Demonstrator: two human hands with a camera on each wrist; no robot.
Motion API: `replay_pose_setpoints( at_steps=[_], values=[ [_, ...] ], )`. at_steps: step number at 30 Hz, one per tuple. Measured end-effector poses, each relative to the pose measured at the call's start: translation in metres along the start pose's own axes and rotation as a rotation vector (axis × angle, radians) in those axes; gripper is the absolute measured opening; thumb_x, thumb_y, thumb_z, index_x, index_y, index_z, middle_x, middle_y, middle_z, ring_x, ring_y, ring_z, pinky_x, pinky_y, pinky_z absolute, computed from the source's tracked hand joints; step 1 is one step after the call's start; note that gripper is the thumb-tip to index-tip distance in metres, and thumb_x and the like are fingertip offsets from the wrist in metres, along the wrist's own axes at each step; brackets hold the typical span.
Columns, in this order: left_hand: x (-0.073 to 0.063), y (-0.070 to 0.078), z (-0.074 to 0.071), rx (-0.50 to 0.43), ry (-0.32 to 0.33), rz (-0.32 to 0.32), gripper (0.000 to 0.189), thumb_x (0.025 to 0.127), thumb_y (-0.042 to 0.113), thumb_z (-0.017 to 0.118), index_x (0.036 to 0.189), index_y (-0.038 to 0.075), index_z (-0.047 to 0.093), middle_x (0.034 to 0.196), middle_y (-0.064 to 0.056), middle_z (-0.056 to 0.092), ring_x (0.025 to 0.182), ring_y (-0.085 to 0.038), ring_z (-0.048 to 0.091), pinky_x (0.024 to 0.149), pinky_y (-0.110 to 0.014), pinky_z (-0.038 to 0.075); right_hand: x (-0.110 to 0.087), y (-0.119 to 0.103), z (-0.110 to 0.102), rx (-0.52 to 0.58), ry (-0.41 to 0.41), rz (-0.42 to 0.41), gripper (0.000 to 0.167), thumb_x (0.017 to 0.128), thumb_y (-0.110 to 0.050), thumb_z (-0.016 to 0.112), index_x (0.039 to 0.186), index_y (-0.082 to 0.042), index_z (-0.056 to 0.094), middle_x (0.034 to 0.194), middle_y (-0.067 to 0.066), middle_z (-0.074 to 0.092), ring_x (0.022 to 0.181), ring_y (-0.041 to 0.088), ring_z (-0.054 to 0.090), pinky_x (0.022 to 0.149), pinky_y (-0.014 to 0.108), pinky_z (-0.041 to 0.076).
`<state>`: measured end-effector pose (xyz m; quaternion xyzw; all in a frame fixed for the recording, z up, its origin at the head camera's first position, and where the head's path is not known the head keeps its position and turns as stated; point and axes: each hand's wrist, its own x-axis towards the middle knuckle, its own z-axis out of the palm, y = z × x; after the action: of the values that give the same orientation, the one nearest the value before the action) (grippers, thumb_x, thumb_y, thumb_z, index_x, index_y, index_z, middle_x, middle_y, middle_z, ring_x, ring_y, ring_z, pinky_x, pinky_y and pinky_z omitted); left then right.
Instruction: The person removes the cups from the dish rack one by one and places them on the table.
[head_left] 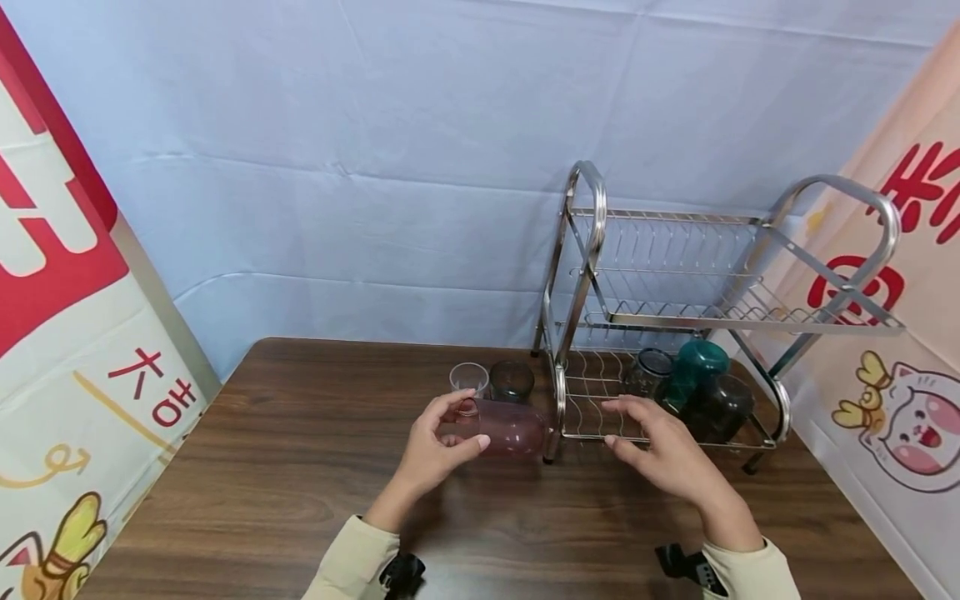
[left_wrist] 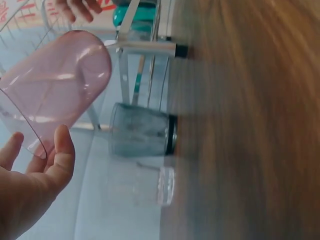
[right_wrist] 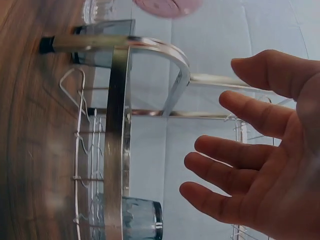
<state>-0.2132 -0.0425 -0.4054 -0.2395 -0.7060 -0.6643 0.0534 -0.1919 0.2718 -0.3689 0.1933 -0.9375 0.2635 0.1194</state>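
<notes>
My left hand [head_left: 435,446] grips a pink glass [head_left: 513,427] near its rim, thumb and fingers on either side. The glass lies tilted on its side in the air, its base toward the dish rack [head_left: 558,392]. My right hand [head_left: 660,450] is in front of the rack's lower shelf, fingers spread and holding nothing. In the right wrist view its fingers [right_wrist: 225,175] are clear of the rack's metal frame. Behind the pink glass, a clear glass [head_left: 468,377] and a dark grey glass [left_wrist: 140,130] stand upright on the table.
On the lower shelf's right side sit a grey glass [head_left: 648,372], a teal glass [head_left: 697,367] and a dark glass [head_left: 720,408]. The rack's upper shelf [head_left: 682,320] overhangs them. A wooden table [head_left: 300,483] meets a pale blue cloth [head_left: 337,208] at the back.
</notes>
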Motion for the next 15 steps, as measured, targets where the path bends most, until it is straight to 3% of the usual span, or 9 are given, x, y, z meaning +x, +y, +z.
replay_pose_setpoints(
  at_steps=[6,15],
  values=[
    [0.001,0.003,-0.015,0.104,0.043,0.001,0.054,0.077,0.004,0.073,0.127,0.004,0.054,0.114,-0.02,0.053,0.097,-0.037,0.05,0.07,-0.038,0.049,0.001,0.005,-0.006,-0.036,-0.011,0.019,0.04,0.084,-0.013,0.068,0.121,-0.004,0.058,0.126,0.025,0.048,0.112,0.042,0.047,0.082,0.056,0.042],
    [-0.001,0.001,-0.032,0.166,0.098,-0.01,0.056,0.074,0.003,0.075,0.126,0.004,0.055,0.113,-0.022,0.052,0.099,-0.039,0.051,0.072,-0.049,0.048,-0.001,0.016,-0.008,-0.044,-0.023,0.055,0.038,0.084,-0.009,0.067,0.12,-0.003,0.059,0.127,0.028,0.046,0.111,0.045,0.047,0.082,0.058,0.041]
  ],
)
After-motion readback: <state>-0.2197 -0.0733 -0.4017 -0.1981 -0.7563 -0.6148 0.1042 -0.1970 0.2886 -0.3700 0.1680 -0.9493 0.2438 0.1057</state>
